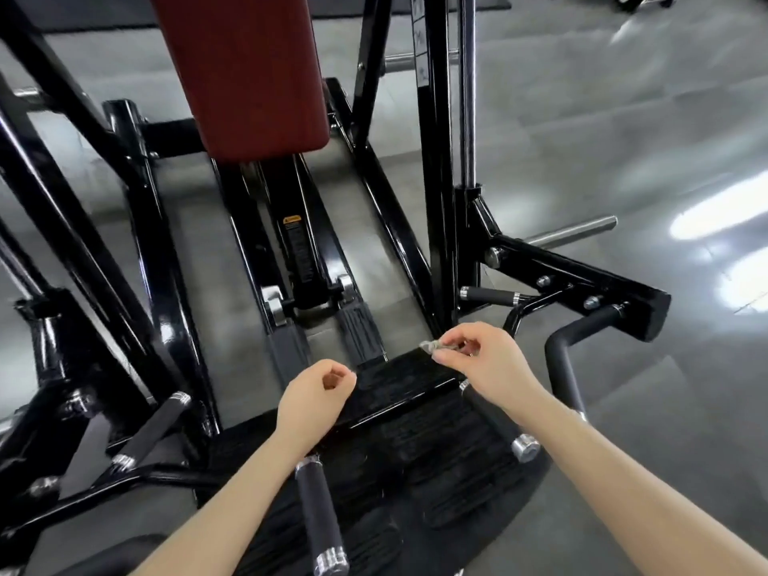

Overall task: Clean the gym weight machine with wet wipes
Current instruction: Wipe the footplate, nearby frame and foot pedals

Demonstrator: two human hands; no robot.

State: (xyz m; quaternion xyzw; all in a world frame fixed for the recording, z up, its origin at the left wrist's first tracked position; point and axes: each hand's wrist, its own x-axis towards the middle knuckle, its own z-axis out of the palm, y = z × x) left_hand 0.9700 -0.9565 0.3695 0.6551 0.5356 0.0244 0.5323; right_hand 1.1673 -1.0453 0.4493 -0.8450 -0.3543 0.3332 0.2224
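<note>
Head view: right hand (482,359) pinches what looks like a crumpled wet wipe (432,346) above the footplate (399,386); left hand (316,392), curled and empty, hovers beside its left edge.

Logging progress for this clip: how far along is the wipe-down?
Done: cannot tell; shine on the frame proves nothing. In hand: the right hand pinches a small crumpled wipe over the footplate; the left hand holds nothing. Left: seemingly the pad, grips and frame.

Grey glossy floor (623,139) all around me. Bright light reflections (719,214) on it to my right. Dark mat (104,12) far ahead. Other equipment (640,0) top right, blurred.
</note>
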